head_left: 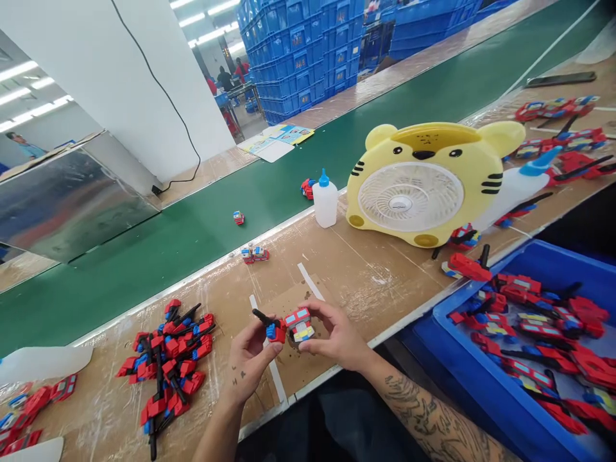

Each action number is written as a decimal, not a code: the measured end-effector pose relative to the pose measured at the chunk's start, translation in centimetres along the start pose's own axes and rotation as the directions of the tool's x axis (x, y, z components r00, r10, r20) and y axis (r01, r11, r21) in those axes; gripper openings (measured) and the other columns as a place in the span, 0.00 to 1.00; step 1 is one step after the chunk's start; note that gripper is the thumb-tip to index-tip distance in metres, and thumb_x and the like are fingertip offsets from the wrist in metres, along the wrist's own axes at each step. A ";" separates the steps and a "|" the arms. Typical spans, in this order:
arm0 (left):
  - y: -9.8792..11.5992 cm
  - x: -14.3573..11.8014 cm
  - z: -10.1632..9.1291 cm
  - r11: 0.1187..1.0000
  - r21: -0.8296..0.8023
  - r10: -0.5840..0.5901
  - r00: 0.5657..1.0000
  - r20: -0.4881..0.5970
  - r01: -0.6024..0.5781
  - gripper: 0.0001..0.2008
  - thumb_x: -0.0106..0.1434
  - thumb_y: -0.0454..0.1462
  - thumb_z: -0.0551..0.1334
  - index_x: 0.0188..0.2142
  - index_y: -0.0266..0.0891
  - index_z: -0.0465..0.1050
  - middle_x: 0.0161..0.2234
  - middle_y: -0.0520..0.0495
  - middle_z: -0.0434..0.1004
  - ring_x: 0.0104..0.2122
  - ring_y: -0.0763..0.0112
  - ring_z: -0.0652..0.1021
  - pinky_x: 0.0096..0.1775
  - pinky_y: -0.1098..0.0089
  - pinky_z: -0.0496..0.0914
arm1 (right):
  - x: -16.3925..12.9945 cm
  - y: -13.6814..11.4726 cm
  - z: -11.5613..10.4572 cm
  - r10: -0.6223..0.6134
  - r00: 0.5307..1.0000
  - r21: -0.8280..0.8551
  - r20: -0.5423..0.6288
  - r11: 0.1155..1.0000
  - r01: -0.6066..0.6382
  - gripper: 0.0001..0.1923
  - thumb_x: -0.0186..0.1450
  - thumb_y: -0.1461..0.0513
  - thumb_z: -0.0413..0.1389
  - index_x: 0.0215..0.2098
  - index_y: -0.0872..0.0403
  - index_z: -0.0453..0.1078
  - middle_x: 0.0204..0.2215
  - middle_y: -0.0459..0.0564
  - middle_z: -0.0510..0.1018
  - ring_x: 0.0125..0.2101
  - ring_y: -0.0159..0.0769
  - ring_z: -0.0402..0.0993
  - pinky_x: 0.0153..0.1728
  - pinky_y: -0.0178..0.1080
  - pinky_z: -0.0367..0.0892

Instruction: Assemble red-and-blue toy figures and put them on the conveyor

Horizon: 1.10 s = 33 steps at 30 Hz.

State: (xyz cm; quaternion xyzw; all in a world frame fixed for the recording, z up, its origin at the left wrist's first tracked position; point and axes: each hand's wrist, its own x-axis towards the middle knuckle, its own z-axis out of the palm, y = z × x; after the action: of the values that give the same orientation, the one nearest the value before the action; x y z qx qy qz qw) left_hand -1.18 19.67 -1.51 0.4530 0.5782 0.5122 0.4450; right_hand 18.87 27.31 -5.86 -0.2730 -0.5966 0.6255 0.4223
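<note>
Over the brown work surface (356, 282), my left hand (253, 359) pinches a small red-and-blue toy part with a black rod (275, 331). My right hand (334, 337) grips a red toy vehicle part with pale blue windows and a yellow patch (299, 324) between thumb and fingers. The two parts meet or nearly meet; I cannot tell whether they are joined. Left of my hands lies a heap of red, blue and black-rodded parts (173, 366). Beyond my hands sit small red-and-white vehicle parts (255, 254).
A green conveyor belt (144, 244) runs behind the surface. A white bottle with a blue nozzle (325, 202) stands beside a yellow animal-faced fan (433, 186). At right, a blue bin (447, 321) holds several red toys. Stacked blue crates (289, 58) rise behind the belt.
</note>
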 end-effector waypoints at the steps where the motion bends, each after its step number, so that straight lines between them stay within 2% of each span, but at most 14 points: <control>1: 0.2 0.0 0.0 1.000 -0.001 -0.005 1.000 0.005 0.005 0.22 0.54 0.40 0.73 0.48 0.38 0.77 0.47 0.40 0.80 0.48 0.57 0.79 0.53 0.61 0.72 | 0.0 -0.2 0.1 -0.023 1.000 -0.077 0.005 0.997 0.023 0.33 0.50 0.55 0.73 0.52 0.47 0.71 0.45 0.51 0.77 0.46 0.44 0.73 0.49 0.44 0.68; 5: 0.0 0.1 0.1 0.999 -0.028 -0.038 0.999 -0.004 0.038 0.25 0.54 0.41 0.72 0.51 0.36 0.76 0.50 0.37 0.78 0.51 0.54 0.78 0.56 0.57 0.70 | 0.3 -1.5 0.5 -0.095 0.995 -0.296 0.013 0.950 0.094 0.30 0.53 0.54 0.71 0.52 0.46 0.71 0.43 0.50 0.78 0.43 0.44 0.75 0.45 0.45 0.70; 8: -1.2 0.1 0.7 0.991 -0.137 -0.015 0.996 -0.087 0.003 0.25 0.57 0.41 0.71 0.53 0.37 0.74 0.53 0.38 0.76 0.54 0.56 0.76 0.57 0.59 0.69 | 0.8 -2.3 1.1 -0.206 0.978 -0.409 0.029 0.891 0.200 0.30 0.56 0.55 0.69 0.55 0.43 0.68 0.45 0.52 0.77 0.44 0.46 0.75 0.45 0.47 0.71; 10: -2.0 0.3 1.7 0.967 -0.248 0.021 0.986 -0.165 -0.062 0.28 0.57 0.41 0.71 0.56 0.39 0.69 0.54 0.38 0.75 0.55 0.57 0.75 0.57 0.61 0.69 | 1.4 -2.5 2.0 -0.333 0.941 -0.508 0.062 0.801 0.317 0.30 0.60 0.57 0.66 0.58 0.42 0.64 0.47 0.54 0.76 0.46 0.48 0.74 0.45 0.49 0.71; 13: -2.0 1.3 3.5 0.935 -0.318 0.056 0.950 -0.306 -0.157 0.41 0.54 0.40 0.73 0.63 0.45 0.57 0.54 0.40 0.73 0.53 0.61 0.76 0.52 0.67 0.71 | 3.2 -2.3 4.1 -0.515 0.843 -0.623 0.154 0.612 0.488 0.29 0.65 0.63 0.58 0.63 0.44 0.60 0.48 0.57 0.75 0.47 0.49 0.72 0.46 0.50 0.70; 15: -1.2 2.8 3.9 0.933 -0.301 0.057 0.906 -0.420 -0.198 0.44 0.53 0.40 0.73 0.64 0.48 0.53 0.52 0.42 0.73 0.51 0.66 0.76 0.50 0.71 0.71 | 5.0 -2.1 5.6 -0.582 0.787 -0.642 0.204 0.528 0.557 0.27 0.66 0.67 0.53 0.63 0.47 0.61 0.45 0.58 0.75 0.46 0.48 0.72 0.45 0.49 0.70; 17: -0.3 4.7 3.2 0.928 -0.295 0.055 0.866 -0.497 -0.228 0.42 0.52 0.40 0.73 0.63 0.46 0.55 0.48 0.44 0.73 0.48 0.69 0.76 0.49 0.72 0.70 | 7.1 -2.1 6.7 -0.589 0.770 -0.643 0.245 0.495 0.584 0.24 0.67 0.67 0.51 0.60 0.50 0.63 0.44 0.59 0.75 0.45 0.48 0.71 0.44 0.48 0.70; 21: 0.7 9.7 -1.5 0.923 -0.303 0.068 0.874 -0.481 -0.239 0.42 0.46 0.40 0.75 0.59 0.43 0.61 0.40 0.48 0.74 0.40 0.72 0.76 0.44 0.73 0.70 | 12.4 -2.2 6.3 -0.473 0.772 -0.564 0.424 0.529 0.634 0.30 0.64 0.60 0.60 0.62 0.54 0.60 0.51 0.60 0.73 0.51 0.48 0.69 0.51 0.48 0.68; 23: 0.8 12.8 -4.9 0.952 -0.202 0.109 0.872 -0.477 -0.229 0.44 0.45 0.40 0.76 0.59 0.42 0.61 0.38 0.50 0.74 0.37 0.73 0.75 0.44 0.72 0.70 | 15.9 -1.8 4.9 -0.435 0.789 -0.539 0.434 0.576 0.614 0.32 0.62 0.56 0.63 0.61 0.55 0.60 0.51 0.59 0.73 0.51 0.46 0.69 0.53 0.48 0.67; 26: 0.8 18.2 -10.1 0.978 0.151 0.198 0.857 -0.476 -0.142 0.47 0.47 0.41 0.74 0.63 0.42 0.55 0.37 0.51 0.73 0.35 0.72 0.75 0.43 0.69 0.70 | 22.3 0.1 2.4 -0.295 0.923 -0.669 0.247 0.637 0.383 0.22 0.66 0.55 0.57 0.55 0.54 0.65 0.42 0.53 0.77 0.43 0.40 0.74 0.46 0.42 0.69; 27: 0.8 20.1 -11.7 0.943 0.328 0.215 0.864 -0.456 -0.062 0.46 0.50 0.42 0.72 0.64 0.42 0.52 0.38 0.50 0.73 0.35 0.71 0.75 0.43 0.69 0.70 | 24.6 0.8 1.6 -0.208 0.962 -0.737 0.178 0.619 0.271 0.19 0.68 0.56 0.53 0.55 0.54 0.65 0.40 0.51 0.78 0.40 0.38 0.74 0.44 0.40 0.69; 29: 0.8 23.7 -14.2 0.756 0.644 0.197 0.899 -0.391 0.114 0.47 0.53 0.43 0.70 0.66 0.41 0.48 0.42 0.46 0.73 0.39 0.68 0.76 0.45 0.67 0.70 | 29.1 2.4 0.2 -0.079 0.992 -0.838 0.099 0.532 0.126 0.16 0.71 0.59 0.47 0.53 0.55 0.66 0.39 0.51 0.79 0.39 0.37 0.75 0.41 0.37 0.68; 31: 0.8 26.8 -15.8 0.570 0.797 0.143 0.932 -0.333 0.198 0.47 0.51 0.41 0.71 0.66 0.40 0.50 0.44 0.42 0.72 0.43 0.62 0.76 0.47 0.65 0.70 | 33.0 3.6 -0.7 -0.026 0.996 -0.887 0.087 0.453 0.089 0.15 0.71 0.62 0.46 0.51 0.57 0.68 0.39 0.54 0.80 0.40 0.39 0.75 0.42 0.38 0.68; 33: 0.7 29.1 -16.7 0.481 0.853 0.090 0.956 -0.278 0.203 0.48 0.47 0.37 0.72 0.66 0.40 0.54 0.45 0.39 0.71 0.46 0.56 0.75 0.48 0.62 0.69 | 36.1 4.2 -1.2 -0.013 0.994 -0.917 0.110 0.385 0.106 0.16 0.69 0.65 0.46 0.51 0.58 0.69 0.42 0.59 0.79 0.43 0.43 0.74 0.43 0.40 0.67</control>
State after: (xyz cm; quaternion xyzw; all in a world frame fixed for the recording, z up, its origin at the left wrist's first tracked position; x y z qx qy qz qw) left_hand -23.08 45.08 -0.96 0.5177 0.8300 0.1910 0.0811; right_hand 1.19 59.01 -4.30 -0.4129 -0.8694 0.1862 0.1974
